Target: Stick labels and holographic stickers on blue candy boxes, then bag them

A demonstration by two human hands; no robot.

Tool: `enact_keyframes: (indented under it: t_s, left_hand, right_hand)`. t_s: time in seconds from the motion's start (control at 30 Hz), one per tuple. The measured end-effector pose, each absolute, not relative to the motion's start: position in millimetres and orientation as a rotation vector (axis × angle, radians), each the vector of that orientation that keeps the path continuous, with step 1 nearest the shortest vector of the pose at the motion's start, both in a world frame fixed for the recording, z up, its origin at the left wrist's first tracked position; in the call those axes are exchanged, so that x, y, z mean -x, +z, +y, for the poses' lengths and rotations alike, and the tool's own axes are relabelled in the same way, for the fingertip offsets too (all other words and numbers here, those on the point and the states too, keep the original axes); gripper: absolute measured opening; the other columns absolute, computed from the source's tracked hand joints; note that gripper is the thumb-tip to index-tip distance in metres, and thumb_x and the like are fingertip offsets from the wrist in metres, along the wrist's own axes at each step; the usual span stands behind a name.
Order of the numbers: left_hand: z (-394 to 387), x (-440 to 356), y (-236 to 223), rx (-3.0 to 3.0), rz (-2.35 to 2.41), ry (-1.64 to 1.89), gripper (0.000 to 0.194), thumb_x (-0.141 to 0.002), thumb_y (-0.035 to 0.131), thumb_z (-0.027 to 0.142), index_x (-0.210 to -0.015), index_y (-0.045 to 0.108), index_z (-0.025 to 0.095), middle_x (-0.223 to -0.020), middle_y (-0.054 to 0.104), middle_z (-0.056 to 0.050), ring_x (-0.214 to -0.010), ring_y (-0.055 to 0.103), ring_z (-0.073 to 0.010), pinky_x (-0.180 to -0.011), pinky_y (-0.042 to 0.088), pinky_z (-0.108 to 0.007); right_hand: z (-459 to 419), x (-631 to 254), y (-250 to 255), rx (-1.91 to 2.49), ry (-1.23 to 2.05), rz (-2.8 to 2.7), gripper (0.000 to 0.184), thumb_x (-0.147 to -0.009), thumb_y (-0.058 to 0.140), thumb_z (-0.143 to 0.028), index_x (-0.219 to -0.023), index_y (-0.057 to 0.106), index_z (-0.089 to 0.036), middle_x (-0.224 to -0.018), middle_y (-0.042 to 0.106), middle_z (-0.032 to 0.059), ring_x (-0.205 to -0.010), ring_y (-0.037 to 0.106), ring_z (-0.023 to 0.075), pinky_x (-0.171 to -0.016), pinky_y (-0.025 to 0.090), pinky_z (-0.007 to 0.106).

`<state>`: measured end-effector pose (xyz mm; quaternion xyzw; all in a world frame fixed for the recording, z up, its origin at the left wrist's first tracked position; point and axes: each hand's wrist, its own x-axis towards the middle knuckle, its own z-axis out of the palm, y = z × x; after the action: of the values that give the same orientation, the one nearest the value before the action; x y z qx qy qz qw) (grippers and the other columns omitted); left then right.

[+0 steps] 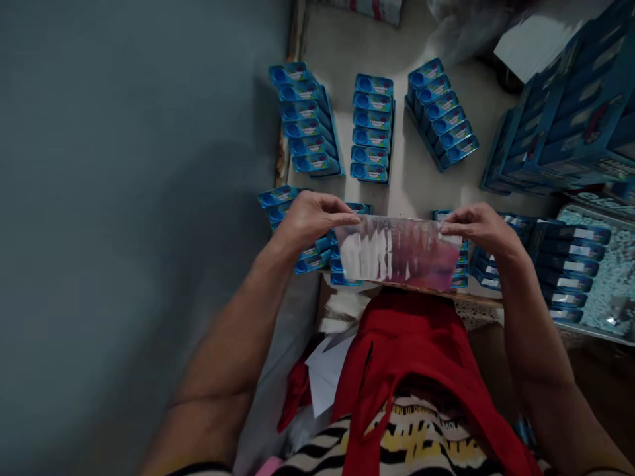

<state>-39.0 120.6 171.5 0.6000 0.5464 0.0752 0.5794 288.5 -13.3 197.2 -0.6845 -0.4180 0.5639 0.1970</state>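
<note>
My left hand and my right hand each pinch one top corner of a shiny clear plastic sheet, stretched flat between them above my lap. The sheet reflects white and pink and is blurred. Under it lie rows of small blue boxes along the near edge of the table. A red cloth covers my lap right below the sheet.
Three fanned stacks of small blue boxes stand farther back: left, middle, right. Larger blue cartons pile up at the right, a tray of dark blue boxes below them. A grey wall fills the left.
</note>
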Motion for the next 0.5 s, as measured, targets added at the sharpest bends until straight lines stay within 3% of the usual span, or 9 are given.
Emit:
enact_keyframes:
  t_s: [0.1,0.17,0.37,0.43,0.5]
  left_hand:
    - [93,28,155,-1.13,1.156,0.123,0.035,-0.062,0.092,0.049,-0.084,0.087,0.022,-0.085,0.083,-0.008,-0.077,0.074,-0.0226,-0.073,0.061,-0.033]
    - [68,9,145,-0.993,1.149,0.162,0.041,-0.06,0.093,0.05,-0.088,0.088,0.021,-0.083,0.082,-0.008,-0.072,0.072,-0.0202,-0.069,0.061,-0.031]
    - [3,-72,109,-0.745,1.27,0.42,0.05,-0.048,0.101,0.05,-0.076,0.081,0.013,-0.07,0.077,-0.006,-0.065,0.068,-0.0155,-0.066,0.061,-0.029]
    - [-7,-88,100,-0.717,1.329,0.472,0.049,-0.048,0.101,0.049,-0.072,0.079,0.012,-0.067,0.074,-0.004,-0.062,0.066,-0.0136,-0.063,0.059,-0.027]
    - [-12,-94,98,-0.721,1.337,0.504,0.045,-0.054,0.098,0.048,-0.075,0.08,0.013,-0.069,0.074,-0.003,-0.062,0.065,-0.0125,-0.062,0.059,-0.026]
  right_hand:
    - [-52,-306,199,2.134,1.452,-1.027,0.049,-0.068,0.084,-0.066,-0.075,0.084,-0.018,-0.066,0.073,0.0037,-0.061,0.059,0.0162,-0.06,0.039,0.029]
    - [-72,-320,202,2.366,1.266,-0.982,0.048,-0.071,0.083,-0.065,-0.076,0.085,-0.018,-0.068,0.075,0.0057,-0.064,0.063,0.0191,-0.06,0.039,0.03]
    - [-83,-356,212,3.222,0.713,-1.073,0.037,-0.083,0.084,-0.052,-0.098,0.088,-0.019,-0.102,0.082,0.0198,-0.098,0.073,0.0365,-0.076,0.047,0.041]
    - [-82,-352,208,3.252,0.5,-1.107,0.031,-0.089,0.079,-0.039,-0.111,0.086,-0.018,-0.118,0.079,0.0234,-0.112,0.07,0.0413,-0.084,0.049,0.048]
    - [-83,-334,197,3.029,0.29,-1.281,0.028,-0.095,0.067,-0.023,-0.117,0.084,-0.019,-0.124,0.078,0.0199,-0.119,0.066,0.0393,-0.094,0.049,0.051]
